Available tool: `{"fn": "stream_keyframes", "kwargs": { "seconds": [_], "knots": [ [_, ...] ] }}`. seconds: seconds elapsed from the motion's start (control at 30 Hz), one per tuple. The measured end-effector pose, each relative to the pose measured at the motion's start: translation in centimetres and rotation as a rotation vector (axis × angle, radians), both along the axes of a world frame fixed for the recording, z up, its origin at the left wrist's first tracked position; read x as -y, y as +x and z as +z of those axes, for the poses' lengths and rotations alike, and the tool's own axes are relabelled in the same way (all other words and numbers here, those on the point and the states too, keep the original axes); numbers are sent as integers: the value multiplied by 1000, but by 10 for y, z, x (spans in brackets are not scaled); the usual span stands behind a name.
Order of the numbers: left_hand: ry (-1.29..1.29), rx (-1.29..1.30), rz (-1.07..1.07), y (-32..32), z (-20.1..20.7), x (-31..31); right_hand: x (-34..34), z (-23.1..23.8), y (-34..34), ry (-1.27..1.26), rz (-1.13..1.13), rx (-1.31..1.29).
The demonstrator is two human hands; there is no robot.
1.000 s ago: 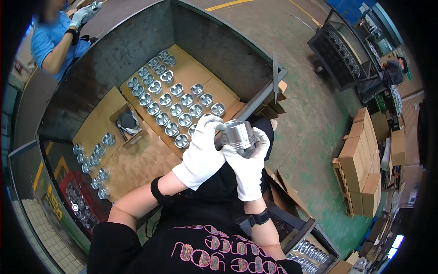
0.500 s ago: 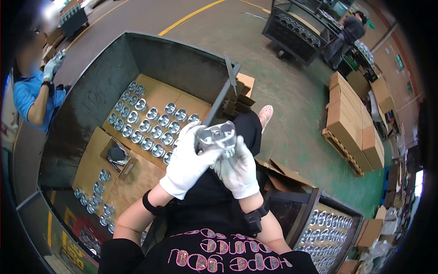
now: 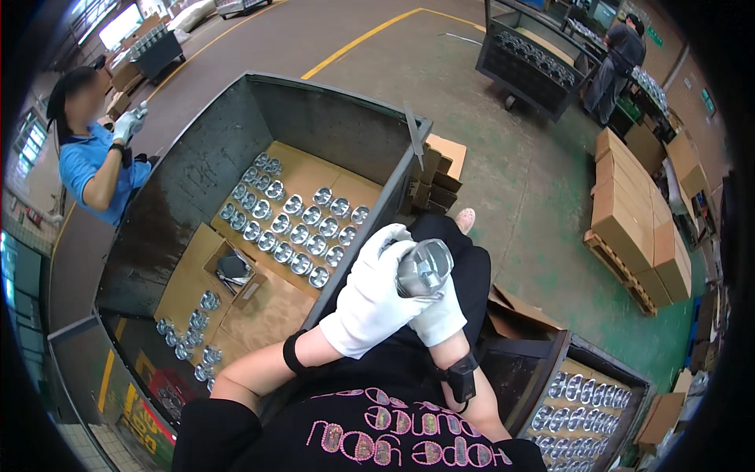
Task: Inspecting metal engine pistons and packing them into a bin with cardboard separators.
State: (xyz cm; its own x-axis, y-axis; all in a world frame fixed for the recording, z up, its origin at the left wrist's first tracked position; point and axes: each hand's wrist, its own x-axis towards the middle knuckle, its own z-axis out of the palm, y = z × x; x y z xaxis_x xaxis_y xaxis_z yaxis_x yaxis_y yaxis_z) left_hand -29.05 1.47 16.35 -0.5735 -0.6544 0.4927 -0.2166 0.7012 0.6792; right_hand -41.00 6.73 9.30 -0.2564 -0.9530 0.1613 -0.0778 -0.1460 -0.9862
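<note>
A shiny metal piston (image 3: 425, 267) is held up over my lap, tilted with its side toward me. My left hand (image 3: 370, 295), in a white glove, is closed round its left side. My right hand (image 3: 442, 316), gloved too, grips it from below and behind; most of its fingers are hidden by the piston and the left hand. To the left stands a deep dark metal bin (image 3: 181, 165) lined with cardboard. Rows of pistons (image 3: 299, 234) stand on that lining, and a smaller group of pistons (image 3: 191, 338) sits nearer its front left corner.
Inside the bin a small cardboard box (image 3: 236, 271) holds dark items. At lower right is another bin with rows of pistons (image 3: 578, 417). Stacked cartons (image 3: 641, 212) rest on a pallet at right. A person in blue (image 3: 98, 169) stands beyond the bin; another works far right.
The piston has been turned from crown-up to tilted on its side and moved right and down. My left hand has shifted over it. The whole view has swung slightly left.
</note>
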Motion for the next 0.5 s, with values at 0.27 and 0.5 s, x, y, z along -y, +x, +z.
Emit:
{"fn": "stream_keyframes", "kwargs": {
  "seconds": [0.27, 0.5],
  "knots": [
    [65, 72, -38, -6, -22, 18, 1, 12, -8, 81, 137, 919],
    [149, 121, -38, -5, -29, 23, -1, -1, -8, 142, -3, 323]
  ]
}}
